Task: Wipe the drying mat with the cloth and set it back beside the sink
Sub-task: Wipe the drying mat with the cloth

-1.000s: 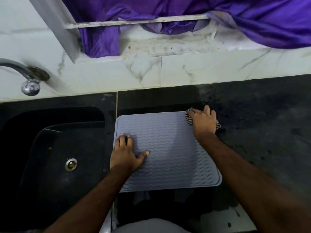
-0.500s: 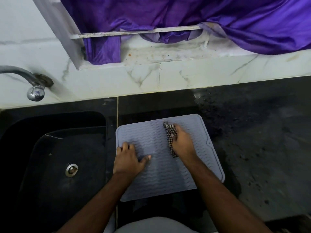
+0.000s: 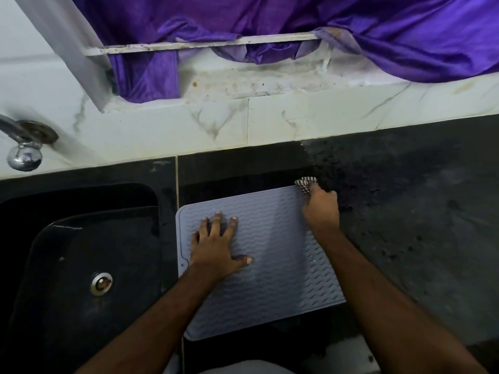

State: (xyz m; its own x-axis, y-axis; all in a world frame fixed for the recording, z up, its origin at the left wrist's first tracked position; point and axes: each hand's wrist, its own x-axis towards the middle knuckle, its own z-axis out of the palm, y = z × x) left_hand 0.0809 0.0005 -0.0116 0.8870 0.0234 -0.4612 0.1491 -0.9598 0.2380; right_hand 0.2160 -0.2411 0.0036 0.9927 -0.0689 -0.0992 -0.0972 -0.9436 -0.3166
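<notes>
- On the dark counter (image 3: 405, 238) just right of the sink (image 3: 81, 265), the grey drying mat (image 3: 270, 265) lies flat, its left edge close to the sink's rim and its near edge reaching toward the counter front.
- From the head view, the left hand (image 3: 216, 249) lies on the mat's left half with fingers straight and fanned, thumb out to the side — pressing the mat down, by the look of it, and gripping nothing.
- The right hand (image 3: 321, 209) sits at the mat's far right corner with fingers curled round the checked cloth (image 3: 306, 184), a small bunch of which pokes out beyond the knuckles, over the mat's edge.
- Judged from this, the wiping is under way: the cloth is at the corner of the mat, and I cannot tell how much of the surface has been covered.
- The mat already lies beside the sink, so setting it back may need only a small straightening — a guess, not something shown.
- Hidden or unclear: most of the cloth is inside the fist; the mat's far right corner is under the hand; whether the mat is wet or dry is hard to make out, beyond a few pale specks.
- The tap (image 3: 24, 149) is cut off at the left edge, and the counter's near edge is lost in shadow.
</notes>
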